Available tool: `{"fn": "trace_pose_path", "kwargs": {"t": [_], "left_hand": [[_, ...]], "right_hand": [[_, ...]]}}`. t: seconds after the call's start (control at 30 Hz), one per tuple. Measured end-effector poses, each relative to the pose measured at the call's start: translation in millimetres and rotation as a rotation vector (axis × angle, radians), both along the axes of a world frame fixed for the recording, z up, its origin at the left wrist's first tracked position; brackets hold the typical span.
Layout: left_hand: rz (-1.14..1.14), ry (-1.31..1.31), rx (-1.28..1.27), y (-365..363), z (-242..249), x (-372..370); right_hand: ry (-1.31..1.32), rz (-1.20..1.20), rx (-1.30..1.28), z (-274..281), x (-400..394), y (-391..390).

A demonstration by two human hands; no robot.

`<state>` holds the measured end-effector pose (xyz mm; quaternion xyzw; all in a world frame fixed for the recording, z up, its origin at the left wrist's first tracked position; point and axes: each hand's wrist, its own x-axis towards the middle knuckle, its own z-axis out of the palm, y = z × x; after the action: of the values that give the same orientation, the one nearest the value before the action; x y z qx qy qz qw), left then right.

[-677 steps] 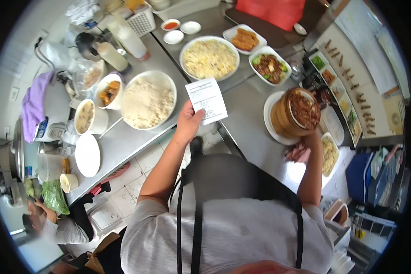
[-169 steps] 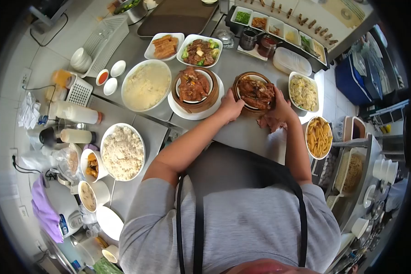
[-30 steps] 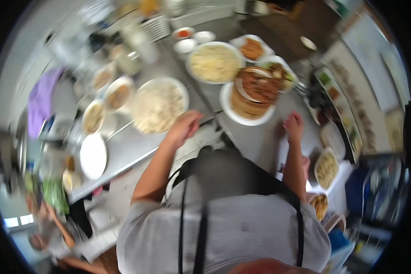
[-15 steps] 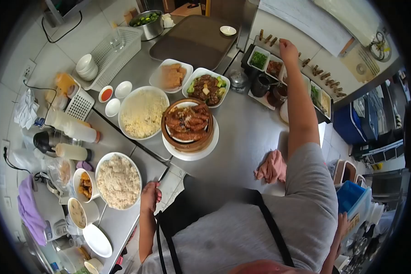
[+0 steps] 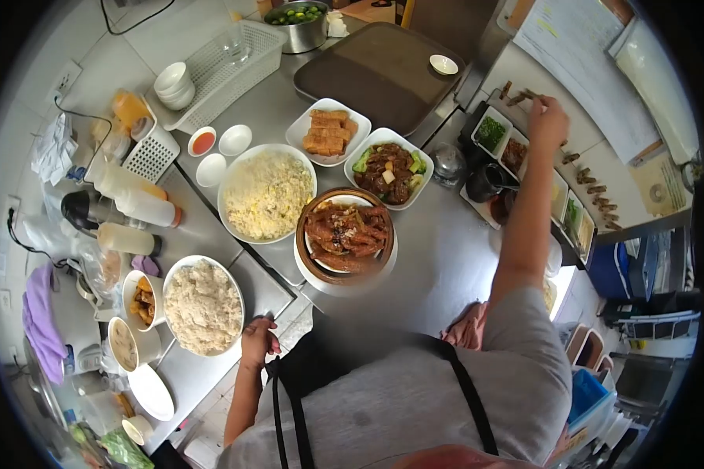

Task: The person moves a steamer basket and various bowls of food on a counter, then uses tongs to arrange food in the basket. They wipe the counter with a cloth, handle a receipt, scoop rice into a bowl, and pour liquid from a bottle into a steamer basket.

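My right hand (image 5: 550,123) is stretched out to the wall at the upper right, above the topping containers. Its fingertips are pinched at a wooden clothespin (image 5: 521,97), one of several in a row there. My left hand (image 5: 258,341) hangs low by the counter's corner, fingers curled with nothing visible in them. Between my arms, a bamboo steamer (image 5: 305,242) of saucy brown food sits on a white plate (image 5: 391,270). Around it are fried rice (image 5: 267,194), a meat and broccoli dish (image 5: 389,168) and golden-brown rolls (image 5: 327,133). A bowl of pale rice (image 5: 203,305) is near my left hand.
A brown tray (image 5: 368,74) with a small white dish (image 5: 443,65) lies at the back. Squeeze bottles (image 5: 145,205) and a white basket (image 5: 231,78) line the left. Topping containers (image 5: 490,133) stand below my right forearm. A pink cloth (image 5: 466,327) lies by my right elbow.
The view has shifted, so the dishes sit further right in it. My right hand has come to a clothespin on the wall. My left hand stays low by the counter.
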<state>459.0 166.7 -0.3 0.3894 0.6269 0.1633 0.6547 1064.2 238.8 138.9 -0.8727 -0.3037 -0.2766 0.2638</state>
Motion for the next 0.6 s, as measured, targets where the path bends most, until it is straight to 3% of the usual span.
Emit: {"fn": "trace_pose_path", "kwargs": {"t": [0.03, 0.07, 0.13, 0.37, 0.47, 0.5, 0.53, 0.6], "left_hand": [[0.007, 0.005, -0.007, -2, 0, 1], [-0.014, 0.048, 0.023, -2, 3, 2], [0.005, 0.023, 0.002, -3, 4, 2], [0.004, 0.042, 0.079, -5, -9, -2], [0.002, -0.01, 0.134, -7, -1, -1], [0.026, -0.039, 0.1, -7, -3, -2], [0.033, -0.035, 0.046, -6, 2, -2], [-0.001, -0.063, 0.02, -6, -7, -7]], "right_hand": [[0.178, 0.161, 0.069, -9, -14, 9], [0.228, 0.508, 0.245, -29, -43, 23], [0.435, 0.678, 0.1, -70, -91, 53], [0.264, 0.729, -0.21, -140, -109, 101], [0.352, 0.848, -0.254, -139, -98, 105], [0.515, 0.816, -0.336, -125, -101, 103], [0.423, 0.743, -0.426, -129, -91, 107], [0.352, 0.713, -0.319, -137, -71, 108]]}}
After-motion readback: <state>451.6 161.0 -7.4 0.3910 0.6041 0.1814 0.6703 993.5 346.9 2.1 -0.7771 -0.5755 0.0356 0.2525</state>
